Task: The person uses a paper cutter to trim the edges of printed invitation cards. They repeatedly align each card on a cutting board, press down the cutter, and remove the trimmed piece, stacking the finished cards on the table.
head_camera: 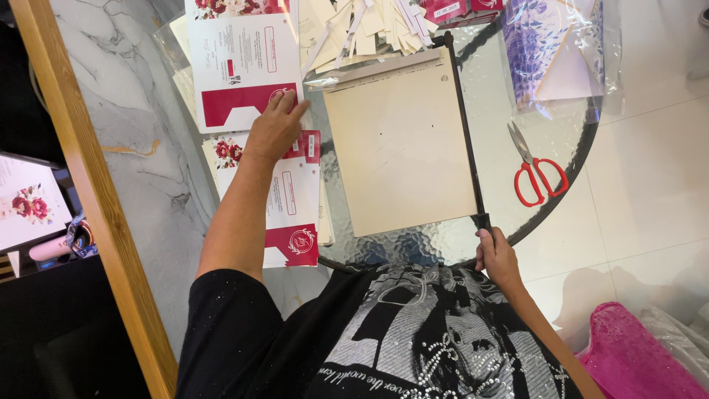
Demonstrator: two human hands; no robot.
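A beige paper cutter board (pixel 399 144) lies on a round glass table (pixel 517 96). Its black blade arm (pixel 464 125) runs along the right edge, lowered flat. My right hand (pixel 496 255) grips the black handle at the arm's near end. My left hand (pixel 276 127) rests palm down on a stack of white and crimson printed cards with flowers (pixel 244 66), fingers touching the crimson part. A second stack of the same cards (pixel 292 207) lies just below that hand.
Red-handled scissors (pixel 538 168) lie right of the cutter. Cut paper strips (pixel 369 26) pile at the far edge, beside purple patterned sheets in clear plastic (pixel 554 48). A wooden frame (pixel 88 185) runs on the left; pink fabric (pixel 635 355) sits at bottom right.
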